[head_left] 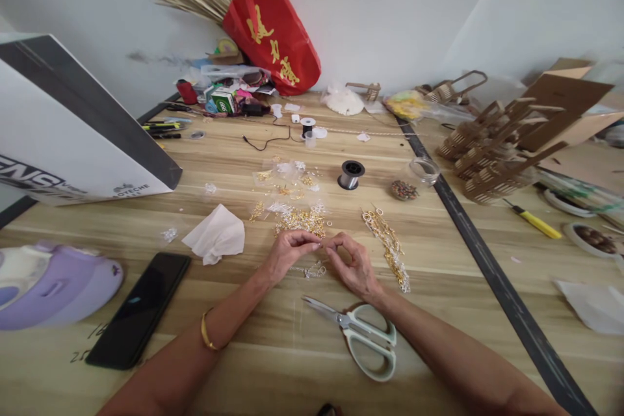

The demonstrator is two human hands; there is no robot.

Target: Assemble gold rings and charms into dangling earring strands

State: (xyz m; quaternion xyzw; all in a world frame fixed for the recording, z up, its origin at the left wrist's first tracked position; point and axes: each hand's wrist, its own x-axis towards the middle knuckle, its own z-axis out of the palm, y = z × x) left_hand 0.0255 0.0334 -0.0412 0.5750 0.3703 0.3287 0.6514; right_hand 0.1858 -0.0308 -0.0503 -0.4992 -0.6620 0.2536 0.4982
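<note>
My left hand (291, 253) and my right hand (351, 265) meet fingertip to fingertip over the wooden table. Each has thumb and forefinger pinched together; whatever lies between them is too small to make out. A silvery chain piece (314, 270) rests on the wood just below the fingers. Beyond my left hand spreads a pile of gold and silver jewellery findings (302, 222). Several gold and silver chains (390, 250) lie in a bunch right of my right hand. Scissors (363, 335) with pale green handles sit nearer me, blades pointing up-left.
A spool of wire (351, 175) stands behind the findings, near a small bowl of beads (404, 190). At left are a crumpled tissue (217, 234), a black phone (139, 311) and a white box (82, 123). A yellow cutter (536, 221) and small woven baskets (492, 149) occupy the right.
</note>
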